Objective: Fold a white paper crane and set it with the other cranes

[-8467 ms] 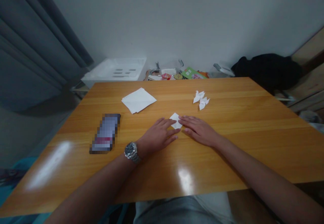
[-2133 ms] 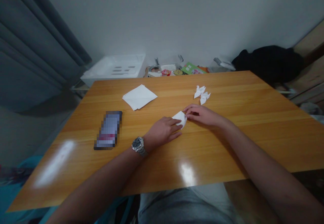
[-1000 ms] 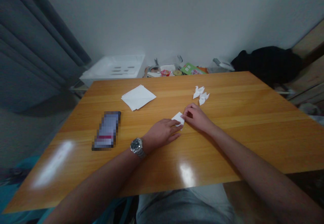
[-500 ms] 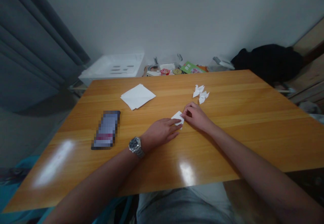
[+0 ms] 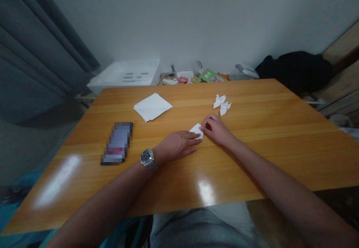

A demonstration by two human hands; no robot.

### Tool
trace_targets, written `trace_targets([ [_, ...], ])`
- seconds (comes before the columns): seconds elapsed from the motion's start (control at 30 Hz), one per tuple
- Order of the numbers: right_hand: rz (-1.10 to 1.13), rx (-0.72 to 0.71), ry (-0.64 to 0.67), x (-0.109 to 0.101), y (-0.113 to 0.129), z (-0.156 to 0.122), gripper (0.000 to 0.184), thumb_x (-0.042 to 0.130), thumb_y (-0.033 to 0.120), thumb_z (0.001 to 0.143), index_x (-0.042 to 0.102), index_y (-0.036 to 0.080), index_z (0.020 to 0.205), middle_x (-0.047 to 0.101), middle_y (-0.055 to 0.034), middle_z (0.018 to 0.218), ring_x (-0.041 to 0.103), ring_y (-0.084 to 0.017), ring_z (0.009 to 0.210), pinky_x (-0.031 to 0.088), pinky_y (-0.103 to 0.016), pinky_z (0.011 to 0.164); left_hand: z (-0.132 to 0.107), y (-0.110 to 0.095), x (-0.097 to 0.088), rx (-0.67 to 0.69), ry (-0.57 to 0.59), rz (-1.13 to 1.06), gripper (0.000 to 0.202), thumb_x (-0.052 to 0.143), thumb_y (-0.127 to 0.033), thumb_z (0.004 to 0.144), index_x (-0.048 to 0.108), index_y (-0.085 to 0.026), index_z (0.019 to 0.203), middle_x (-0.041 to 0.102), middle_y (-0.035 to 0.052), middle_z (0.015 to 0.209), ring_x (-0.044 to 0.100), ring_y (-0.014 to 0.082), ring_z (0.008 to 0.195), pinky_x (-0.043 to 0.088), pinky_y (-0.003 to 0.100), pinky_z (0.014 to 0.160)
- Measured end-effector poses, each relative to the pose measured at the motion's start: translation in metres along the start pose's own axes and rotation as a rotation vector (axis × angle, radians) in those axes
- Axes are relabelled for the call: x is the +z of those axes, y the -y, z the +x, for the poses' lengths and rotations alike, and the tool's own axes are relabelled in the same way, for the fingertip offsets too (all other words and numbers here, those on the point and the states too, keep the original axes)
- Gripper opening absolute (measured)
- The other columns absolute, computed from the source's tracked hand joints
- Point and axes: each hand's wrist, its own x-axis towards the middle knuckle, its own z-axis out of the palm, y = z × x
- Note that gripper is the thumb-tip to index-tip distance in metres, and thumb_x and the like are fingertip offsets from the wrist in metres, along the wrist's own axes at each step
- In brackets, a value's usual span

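A small piece of folded white paper (image 5: 196, 129) lies on the wooden table between my hands. My left hand (image 5: 179, 145), with a metal watch (image 5: 147, 158) at its wrist, rests with fingers stretched out, their tips over the paper's lower part. At the paper's right edge, the thumb and forefinger of my right hand (image 5: 214, 127) are pinched together on it. Just beyond my right hand stand two folded paper birds (image 5: 219, 101), close beside each other. The paper's lower edge is partly covered by my left fingers.
A stack of white paper sheets (image 5: 153, 107) lies farther back on the left. Nearer, a phone (image 5: 117, 143) with a blurred screen rests on the table (image 5: 252, 158). Behind the far edge are a white foam box (image 5: 112, 72), a green packet (image 5: 211, 76) and dark cloth (image 5: 297, 70).
My left fingers have straightened a little over the paper, and the small tip that showed below it is no longer visible. My right hand keeps its pinch at nearly the same spot.
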Motion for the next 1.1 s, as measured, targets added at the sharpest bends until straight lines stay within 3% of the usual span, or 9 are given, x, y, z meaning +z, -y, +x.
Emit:
trace_targets([
  [0.73,-0.02,-0.015,-0.001,0.0,0.003,-0.003,0.01,0.065,0.025,0.091,0.061,0.021,0.083,0.055,-0.008,0.098,0.056,-0.025,0.093,0.048,-0.042,0.088,-0.002,0.001,-0.005,0.051,-0.008,-0.02,0.04,0.046,-0.041,0.104,0.062,-0.023,0.135,0.056,0.0099,0.147,0.056,0.0246,0.133,0.043,0.04,0.115],
  [0.93,-0.031,-0.012,-0.01,0.002,0.001,-0.003,0.009,0.065,0.025,0.091,0.06,0.022,0.084,0.053,-0.0077,0.099,0.055,-0.025,0.094,0.047,-0.042,0.09,-0.002,0.0,-0.015,0.106,0.009,0.025,0.037,0.045,-0.04,0.104,0.067,-0.024,0.129,0.058,0.0113,0.145,0.06,0.0282,0.123,0.043,0.046,0.11],
  [1.1,-0.049,-0.003,-0.017,0.002,0.0,-0.003,0.011,0.066,0.028,0.091,0.06,0.021,0.085,0.053,-0.0079,0.098,0.055,-0.026,0.096,0.047,-0.043,0.09,-0.001,-0.001,-0.013,0.063,0.009,0.01,0.041,0.044,-0.042,0.104,0.063,-0.022,0.133,0.059,0.011,0.143,0.058,0.0273,0.124,0.042,0.044,0.11],
])
